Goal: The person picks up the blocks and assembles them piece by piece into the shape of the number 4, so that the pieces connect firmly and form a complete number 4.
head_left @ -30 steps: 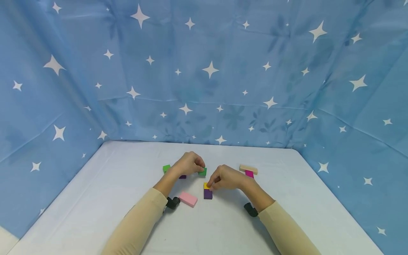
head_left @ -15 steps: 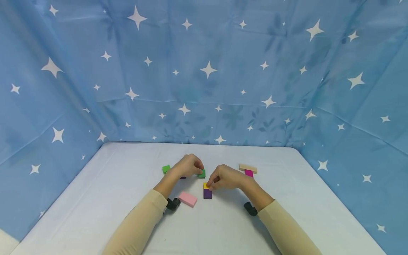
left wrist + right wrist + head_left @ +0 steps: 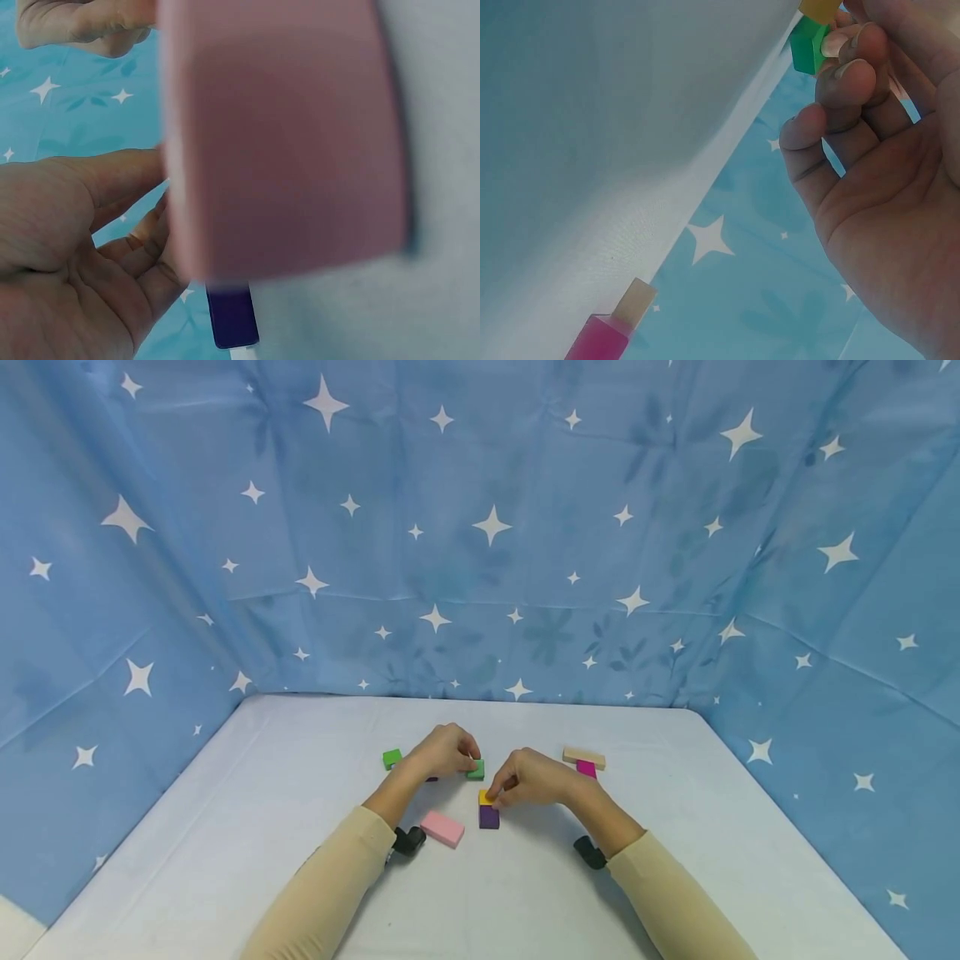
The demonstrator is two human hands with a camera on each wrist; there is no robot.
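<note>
In the head view my left hand (image 3: 444,752) pinches a small green block (image 3: 477,772) near the table's middle. Just to the right and nearer, the fingertips of my right hand (image 3: 531,777) grip a yellow block (image 3: 483,797). A dark purple block (image 3: 489,817) adjoins the yellow one on its near side; whether they are level or stacked, I cannot tell. The right wrist view shows the green block (image 3: 808,48) beyond the yellow block (image 3: 821,9) at the top. A pink block (image 3: 285,150) fills much of the left wrist view, hiding my left fingertips.
The pink block (image 3: 442,828) lies beside the left forearm. A bright green block (image 3: 392,758) and another purple block (image 3: 432,779) sit partly behind the left arm. At right, a plain wooden block (image 3: 583,757) touches a magenta block (image 3: 587,769). A starry blue curtain (image 3: 487,568) surrounds the table.
My left hand has brought the green block slightly nearer, toward the yellow block, then stays about still. The right hand, yellow block and purple block keep their places.
</note>
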